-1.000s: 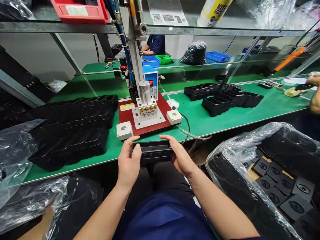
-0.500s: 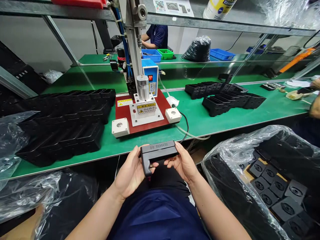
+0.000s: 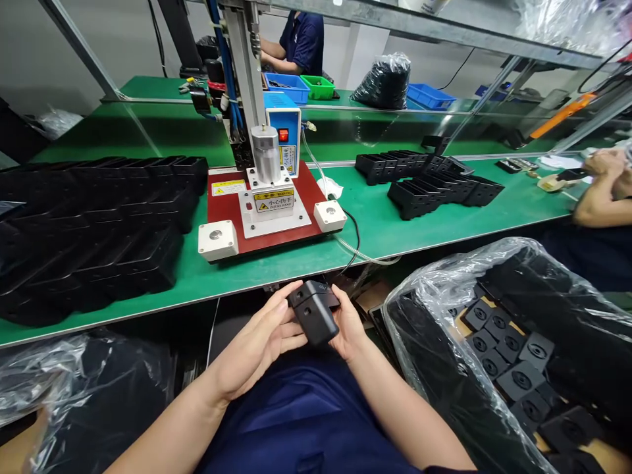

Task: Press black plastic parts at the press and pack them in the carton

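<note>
A black plastic housing [image 3: 316, 315] is held between my hands above my lap, in front of the bench edge. Its end face with small round holes is turned towards me, and part of the lettering shows on top. My left hand [image 3: 259, 345] grips its left side, the fingers fairly straight along it and partly hidden behind. On the far right side, my right hand [image 3: 349, 324] holds the other end between thumb and fingers. Beyond them on the bench stands a small press [image 3: 266, 158] on a red base [image 3: 232, 214] with white button boxes.
Rows of black housings [image 3: 99, 217] line the bench's left, with further stacks of housings [image 3: 439, 187] to the right. A plastic-lined box [image 3: 424, 329] at lower right holds several black square parts [image 3: 521, 378]. A co-worker's arm [image 3: 600, 191] rests at the right; another person [image 3: 301, 43] sits behind.
The housing has been turned in my hands from lying lengthwise across my view to pointing one end towards me. The view has shifted, so the bench sits further left and higher.
</note>
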The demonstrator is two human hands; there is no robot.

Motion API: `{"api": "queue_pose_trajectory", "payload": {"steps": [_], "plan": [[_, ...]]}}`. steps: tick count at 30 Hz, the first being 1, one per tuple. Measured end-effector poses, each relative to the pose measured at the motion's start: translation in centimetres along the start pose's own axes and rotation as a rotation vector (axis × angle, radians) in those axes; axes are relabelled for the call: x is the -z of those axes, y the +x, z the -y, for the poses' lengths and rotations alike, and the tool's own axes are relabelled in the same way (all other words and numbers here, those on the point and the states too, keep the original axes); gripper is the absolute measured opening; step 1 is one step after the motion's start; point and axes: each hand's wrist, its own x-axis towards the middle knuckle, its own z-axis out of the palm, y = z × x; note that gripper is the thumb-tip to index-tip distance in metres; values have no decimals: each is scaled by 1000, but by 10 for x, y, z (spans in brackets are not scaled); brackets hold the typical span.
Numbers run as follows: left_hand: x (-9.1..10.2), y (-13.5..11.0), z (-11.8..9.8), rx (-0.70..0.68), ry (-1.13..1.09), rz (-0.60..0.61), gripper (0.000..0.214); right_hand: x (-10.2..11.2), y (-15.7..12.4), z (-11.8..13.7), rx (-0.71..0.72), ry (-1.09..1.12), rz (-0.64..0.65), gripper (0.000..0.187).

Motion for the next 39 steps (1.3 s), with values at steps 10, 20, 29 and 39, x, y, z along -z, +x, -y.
{"api": "queue_pose_trajectory", "payload": {"steps": [10, 20, 29, 39], "plan": [[9, 1, 11, -90, 685, -88, 61, 30, 10, -22, -171, 113, 68, 31], [18, -4, 17, -269, 994, -94, 50, 40, 17, -37, -246, 76, 115, 36], [35, 7, 2, -620, 1155, -113, 51, 37, 19, -47, -496, -81, 240, 55], [41, 33, 2, -323, 623, -230, 40, 24, 12, -49, -688, -353, 410, 95]]}}
